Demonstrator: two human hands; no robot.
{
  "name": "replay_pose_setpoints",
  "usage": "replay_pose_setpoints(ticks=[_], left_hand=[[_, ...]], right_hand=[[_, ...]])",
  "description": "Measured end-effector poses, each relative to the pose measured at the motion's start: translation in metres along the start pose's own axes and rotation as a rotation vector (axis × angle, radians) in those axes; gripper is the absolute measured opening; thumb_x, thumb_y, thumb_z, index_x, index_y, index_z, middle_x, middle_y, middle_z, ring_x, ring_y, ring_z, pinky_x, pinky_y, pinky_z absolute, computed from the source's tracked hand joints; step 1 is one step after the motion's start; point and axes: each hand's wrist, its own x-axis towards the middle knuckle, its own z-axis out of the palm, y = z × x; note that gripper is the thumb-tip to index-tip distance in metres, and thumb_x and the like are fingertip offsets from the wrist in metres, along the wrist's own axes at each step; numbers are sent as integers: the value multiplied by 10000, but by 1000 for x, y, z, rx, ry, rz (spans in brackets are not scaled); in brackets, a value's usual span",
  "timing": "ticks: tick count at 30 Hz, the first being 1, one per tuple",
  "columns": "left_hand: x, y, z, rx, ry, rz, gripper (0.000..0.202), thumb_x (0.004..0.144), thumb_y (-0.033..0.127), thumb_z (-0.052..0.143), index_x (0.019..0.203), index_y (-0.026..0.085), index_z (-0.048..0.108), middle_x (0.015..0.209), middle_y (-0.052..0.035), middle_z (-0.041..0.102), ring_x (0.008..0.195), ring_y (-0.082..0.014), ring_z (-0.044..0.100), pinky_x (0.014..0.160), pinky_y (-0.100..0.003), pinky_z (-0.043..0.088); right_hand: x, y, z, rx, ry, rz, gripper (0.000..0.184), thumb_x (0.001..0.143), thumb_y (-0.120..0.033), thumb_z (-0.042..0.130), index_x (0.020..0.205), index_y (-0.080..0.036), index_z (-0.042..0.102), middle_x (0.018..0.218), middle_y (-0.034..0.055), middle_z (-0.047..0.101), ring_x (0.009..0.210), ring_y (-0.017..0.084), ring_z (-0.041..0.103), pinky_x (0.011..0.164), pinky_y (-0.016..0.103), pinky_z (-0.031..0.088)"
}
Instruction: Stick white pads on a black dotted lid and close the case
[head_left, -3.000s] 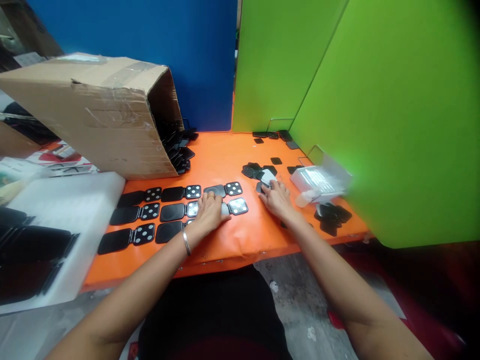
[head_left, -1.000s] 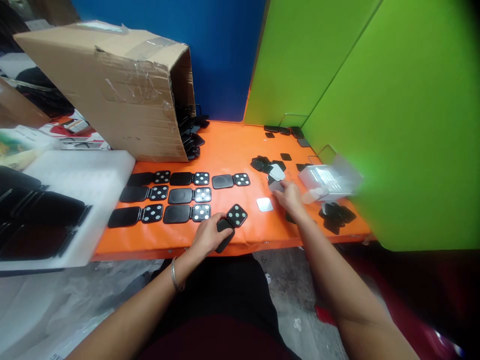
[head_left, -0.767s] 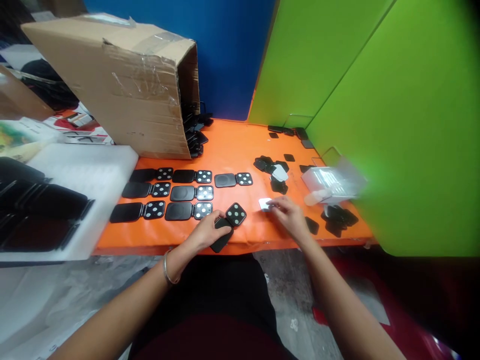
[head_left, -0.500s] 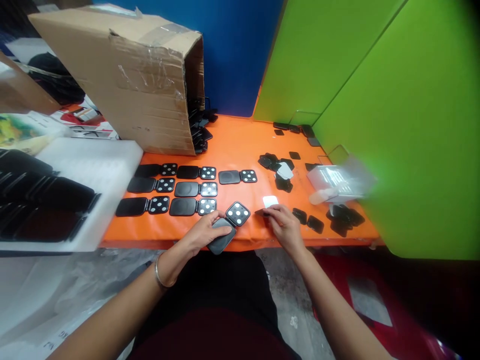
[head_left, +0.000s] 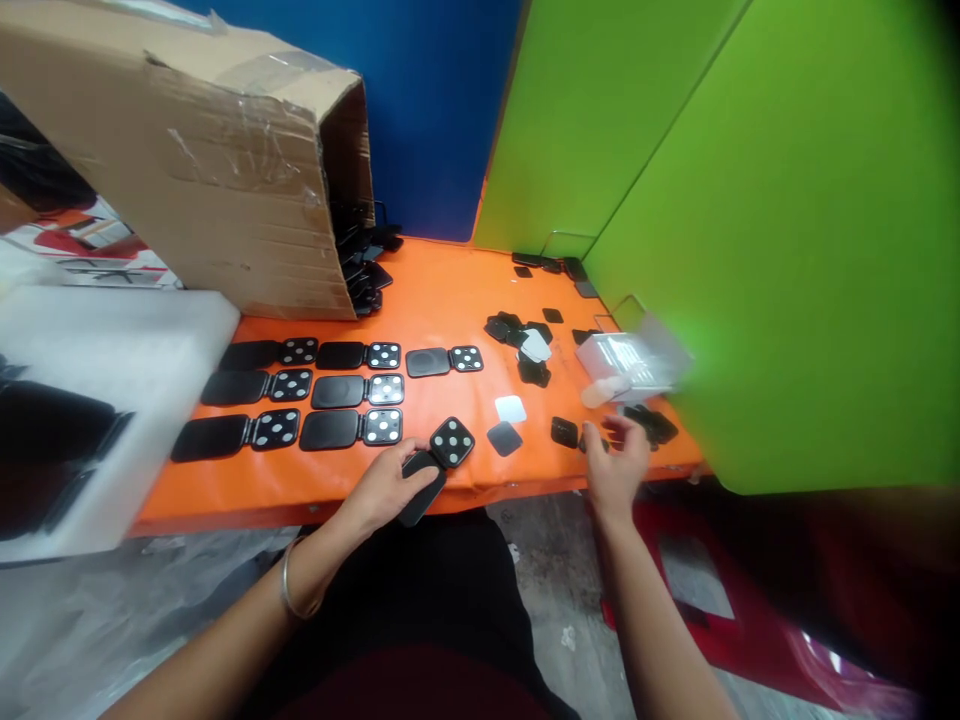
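Observation:
My left hand (head_left: 386,488) is closed on the lower half of an unfolded black compact case (head_left: 452,442) at the table's front edge. Several pale dots mark the square half of that case, which points away from me. My right hand (head_left: 618,468) hovers over small black pieces on the right, its fingers apart and nothing visible in them. Between the hands lie a dark square plate (head_left: 505,438) and a pale square sheet (head_left: 511,409). A black piece (head_left: 564,432) rests just left of my right fingers.
Several similar unfolded cases (head_left: 341,391) lie in rows on the orange table (head_left: 442,290). Behind them stands a cardboard box (head_left: 247,200) of black parts. White foam (head_left: 161,330) is at left, a clear plastic box (head_left: 626,365) and green panel (head_left: 787,250) at right.
My right hand has let go of the dark square plate, now flat on the table, and moved right towards the black pieces. My left hand still holds the case. The view has shifted right.

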Motion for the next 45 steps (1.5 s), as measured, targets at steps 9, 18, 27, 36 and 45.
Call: replay_pose_setpoints(ticks=[9, 18, 27, 36, 45], left_hand=[[12, -4, 17, 520, 209, 375, 323, 850, 194, 574, 1172, 209, 579, 1140, -72, 626, 1081, -260, 545, 974, -434, 433], [3, -19, 29, 732, 300, 401, 513, 816, 294, 682, 1288, 188, 510, 1187, -94, 536, 1109, -282, 473, 976, -449, 447], [9, -25, 31, 656, 349, 420, 464, 744, 278, 750, 1185, 244, 611, 1127, -62, 534, 1053, -259, 489, 932, -416, 460], [9, -31, 32, 605, 331, 417, 524, 756, 290, 752, 1250, 255, 578, 1119, -51, 534, 1030, -233, 476, 952, -399, 429], [11, -34, 33, 583, 323, 405, 551, 720, 287, 777, 1236, 273, 585, 1123, -42, 519, 1038, -232, 475, 943, -384, 428]], right_hand=[[53, 39, 28, -103, 116, 117, 332, 686, -440, 636, 856, -155, 625, 858, 107, 638, 815, 257, 548, 823, 433, 442], [57, 24, 31, -36, 70, 142, 214, 648, -386, 638, 700, -194, 560, 696, 41, 597, 696, 223, 548, 719, 390, 465], [-3, -52, 4, 840, -531, 557, 302, 654, -347, 702, 872, -212, 543, 663, -23, 597, 540, 148, 557, 516, 289, 457], [-41, -77, 1, 714, -752, 538, 298, 740, -447, 698, 841, -180, 612, 503, -93, 341, 426, 59, 248, 409, 196, 198], [-39, -97, 9, 255, -424, -6, 333, 807, -514, 621, 781, -182, 614, 678, 9, 606, 631, 158, 530, 578, 258, 415]])
